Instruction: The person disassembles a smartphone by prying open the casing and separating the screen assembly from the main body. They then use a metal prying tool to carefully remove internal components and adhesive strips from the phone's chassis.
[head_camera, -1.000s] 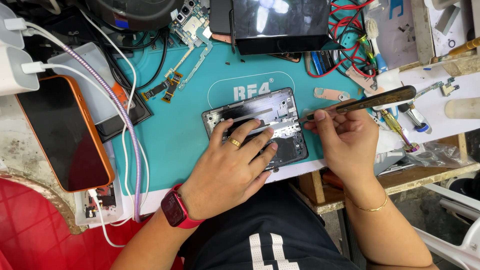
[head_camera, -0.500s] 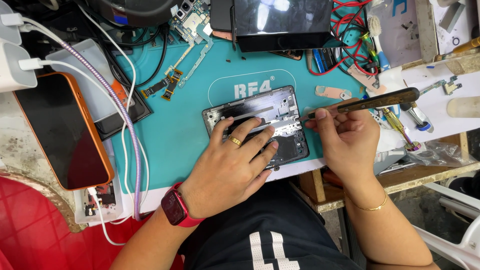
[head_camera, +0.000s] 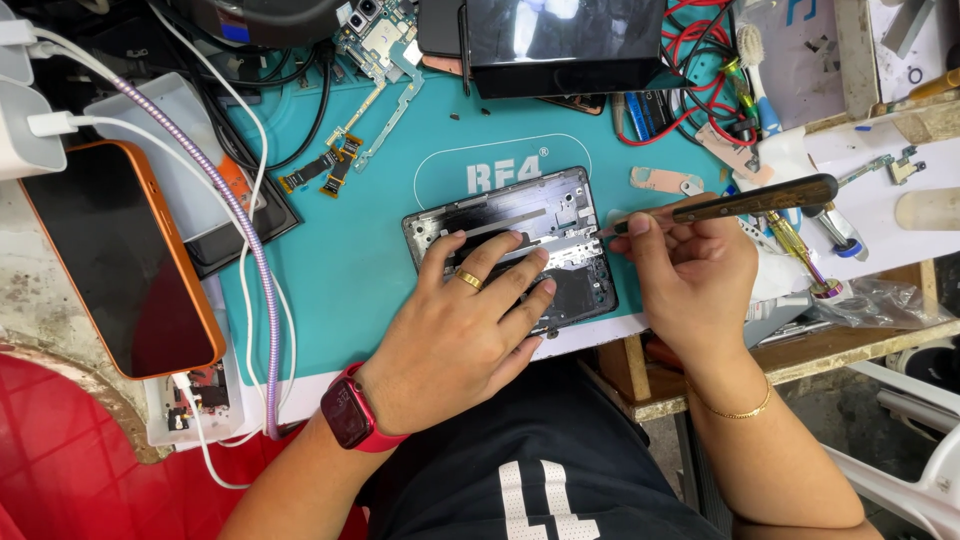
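An opened phone frame (head_camera: 545, 215) lies on a teal work mat (head_camera: 350, 260), its insides facing up. My left hand (head_camera: 465, 315), with a gold ring and a red wrist watch, lies flat on the frame and presses it down. My right hand (head_camera: 690, 275) grips a dark wooden-handled tool (head_camera: 750, 200), held nearly level. The tool's thin metal tip touches the right edge of the frame. A gold bracelet sits on my right wrist.
An orange-edged phone (head_camera: 120, 260) lies at the left, with white chargers and a braided cable (head_camera: 250, 260) beside it. Flex cables and a circuit board (head_camera: 350, 130) lie at the mat's top. A dark screen (head_camera: 560, 40), red wires, screwdrivers (head_camera: 800, 255) and a toothbrush crowd the right.
Nothing much has moved. My left hand stays on the phone frame and the tool tip stays at its right edge, with only a slight shift of the right hand.
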